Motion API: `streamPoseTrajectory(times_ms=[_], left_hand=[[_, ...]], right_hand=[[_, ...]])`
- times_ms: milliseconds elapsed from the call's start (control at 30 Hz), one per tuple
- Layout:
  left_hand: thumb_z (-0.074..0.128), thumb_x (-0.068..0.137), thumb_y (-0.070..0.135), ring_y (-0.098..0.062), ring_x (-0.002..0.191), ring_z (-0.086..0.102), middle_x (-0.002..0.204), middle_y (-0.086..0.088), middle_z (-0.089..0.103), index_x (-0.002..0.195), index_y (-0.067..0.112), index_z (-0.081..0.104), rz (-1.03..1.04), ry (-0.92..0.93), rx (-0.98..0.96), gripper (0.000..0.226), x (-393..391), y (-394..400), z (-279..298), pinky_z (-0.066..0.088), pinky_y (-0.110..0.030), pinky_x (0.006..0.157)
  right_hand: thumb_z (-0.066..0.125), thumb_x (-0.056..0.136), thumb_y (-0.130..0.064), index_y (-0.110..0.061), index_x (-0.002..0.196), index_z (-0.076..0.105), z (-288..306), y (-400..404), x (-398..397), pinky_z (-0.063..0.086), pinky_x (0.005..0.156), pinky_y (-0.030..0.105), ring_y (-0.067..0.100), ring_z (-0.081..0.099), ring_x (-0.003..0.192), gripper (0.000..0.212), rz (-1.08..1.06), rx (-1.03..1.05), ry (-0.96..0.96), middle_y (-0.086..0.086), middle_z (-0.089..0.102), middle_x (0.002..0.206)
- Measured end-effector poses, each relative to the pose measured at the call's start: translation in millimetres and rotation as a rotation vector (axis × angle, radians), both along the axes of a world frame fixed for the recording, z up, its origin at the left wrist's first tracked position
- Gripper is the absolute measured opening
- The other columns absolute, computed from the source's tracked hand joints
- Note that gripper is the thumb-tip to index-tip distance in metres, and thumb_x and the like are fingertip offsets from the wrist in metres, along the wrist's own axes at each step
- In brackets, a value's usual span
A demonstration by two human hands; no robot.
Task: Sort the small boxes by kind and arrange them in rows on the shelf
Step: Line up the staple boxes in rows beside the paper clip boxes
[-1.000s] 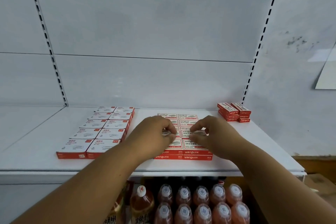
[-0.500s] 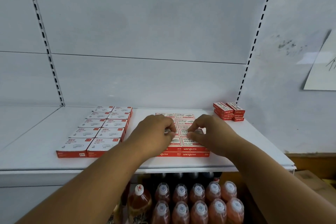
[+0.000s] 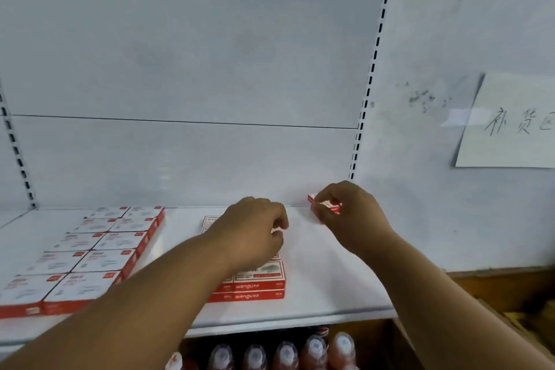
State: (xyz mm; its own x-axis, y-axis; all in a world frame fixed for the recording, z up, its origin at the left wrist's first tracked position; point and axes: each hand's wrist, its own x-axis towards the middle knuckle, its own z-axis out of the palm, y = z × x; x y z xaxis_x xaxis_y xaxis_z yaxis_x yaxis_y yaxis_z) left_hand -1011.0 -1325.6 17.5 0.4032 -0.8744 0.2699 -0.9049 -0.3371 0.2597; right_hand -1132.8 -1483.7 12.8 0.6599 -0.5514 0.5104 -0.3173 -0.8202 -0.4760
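Observation:
On the white shelf [image 3: 330, 279] two rows of white-topped boxes with red sides [image 3: 90, 252] lie at the left. In the middle are stacked red-and-white boxes marked wengu [image 3: 259, 275], partly hidden by my left arm. My left hand [image 3: 255, 231] hovers over the back of these middle rows with its fingers curled; I cannot see whether it grips a box. At the back right, my right hand [image 3: 351, 216] pinches the small red boxes [image 3: 326, 207], which it largely hides.
Several capped drink bottles [image 3: 315, 348] stand on the level below the shelf's front edge. A slotted upright [image 3: 369, 84] ends the shelf bay on the right. A handwritten paper note [image 3: 510, 123] hangs on the wall. Brown cardboard [image 3: 510, 324] sits low right.
My right hand left the middle rows and moved back and right to the small red boxes. My left hand stayed over the middle rows. The camera turned to the right.

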Motion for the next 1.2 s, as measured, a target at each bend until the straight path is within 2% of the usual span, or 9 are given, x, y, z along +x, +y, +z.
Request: streamPoseTrajectory(times_ms=[300,400,533,633,767,833,933,1067,1200], left_hand=[[0.053,0.091,0.030,-0.019,0.099,0.059,0.110,0.003,0.065,0.104,0.023,0.063,0.140,0.034,0.196,0.019,-9.2,-114.5,13.5,0.050,-0.032,0.083],[0.050,0.095,0.038,-0.020,0.080,0.056,0.082,-0.002,0.060,0.084,0.016,0.056,0.292,0.056,0.250,0.025,-6.5,-147.8,14.8,0.039,-0.028,0.060],[0.049,0.096,0.048,-0.022,0.081,0.055,0.080,-0.004,0.054,0.090,0.013,0.058,0.427,0.155,0.298,0.037,-6.6,-174.6,9.1,0.036,-0.028,0.064],[0.060,0.090,0.045,-0.020,0.084,0.061,0.090,-0.005,0.065,0.101,0.009,0.063,0.466,0.281,0.229,0.038,-7.9,-179.2,6.7,0.041,-0.027,0.061],[0.072,0.085,0.033,-0.024,0.101,0.064,0.117,-0.009,0.062,0.129,0.008,0.050,0.540,0.400,0.103,0.056,-11.6,-179.0,7.7,0.052,-0.033,0.083],[0.074,0.083,0.024,-0.023,0.094,0.066,0.108,-0.006,0.063,0.129,0.012,0.050,0.549,0.504,0.004,0.053,-10.3,-177.8,5.8,0.054,-0.030,0.071],[0.066,0.086,0.008,-0.014,0.071,0.066,0.092,0.000,0.070,0.121,0.020,0.058,0.495,0.629,-0.168,0.037,-8.7,-170.1,6.6,0.046,-0.021,0.052],[0.062,0.090,0.007,-0.017,0.072,0.064,0.092,0.000,0.070,0.112,0.030,0.055,0.422,0.628,-0.334,0.032,-10.0,-147.1,15.8,0.050,-0.029,0.063],[0.061,0.092,0.011,-0.022,0.078,0.063,0.095,0.001,0.072,0.107,0.038,0.057,0.388,0.643,-0.413,0.031,-2.4,-115.0,16.6,0.052,-0.037,0.071]], right_hand=[[0.067,0.086,-0.033,-0.029,0.105,0.066,0.7,-105.2,1.0,0.045,0.083,0.027,0.015,0.057,0.102,0.020,0.002,0.011,0.154,-0.005,0.058,0.110],[0.063,0.087,-0.039,-0.029,0.110,0.064,-5.3,-128.0,8.0,0.044,0.075,0.027,0.018,0.056,0.098,0.025,0.028,0.066,0.278,0.000,0.054,0.112],[0.061,0.086,-0.040,-0.023,0.097,0.059,-12.3,-144.6,16.1,0.048,0.063,0.028,0.016,0.058,0.080,0.020,0.089,0.168,0.345,-0.001,0.060,0.094],[0.060,0.085,-0.035,-0.018,0.100,0.053,-10.5,-152.7,18.3,0.051,0.068,0.031,0.020,0.062,0.081,0.024,0.130,0.220,0.360,0.001,0.062,0.092],[0.065,0.084,-0.032,-0.016,0.112,0.048,-8.0,-158.3,15.9,0.050,0.063,0.030,0.021,0.064,0.084,0.036,0.177,0.294,0.349,0.002,0.062,0.098],[0.066,0.083,-0.025,-0.017,0.120,0.048,-7.9,-159.2,14.5,0.052,0.064,0.030,0.020,0.066,0.087,0.042,0.218,0.387,0.300,0.003,0.063,0.106],[0.060,0.088,-0.019,-0.019,0.111,0.059,-4.9,-157.4,13.7,0.054,0.060,0.029,0.015,0.066,0.081,0.023,0.276,0.450,0.183,0.002,0.068,0.103],[0.054,0.092,-0.015,-0.024,0.102,0.066,5.7,-143.2,10.7,0.038,0.044,0.018,0.011,0.059,0.062,0.018,0.342,0.560,0.022,-0.004,0.069,0.087],[0.055,0.093,-0.014,-0.027,0.098,0.065,18.6,-115.2,10.9,0.043,0.049,0.018,0.011,0.063,0.062,0.017,0.405,0.660,-0.110,-0.006,0.071,0.088]])
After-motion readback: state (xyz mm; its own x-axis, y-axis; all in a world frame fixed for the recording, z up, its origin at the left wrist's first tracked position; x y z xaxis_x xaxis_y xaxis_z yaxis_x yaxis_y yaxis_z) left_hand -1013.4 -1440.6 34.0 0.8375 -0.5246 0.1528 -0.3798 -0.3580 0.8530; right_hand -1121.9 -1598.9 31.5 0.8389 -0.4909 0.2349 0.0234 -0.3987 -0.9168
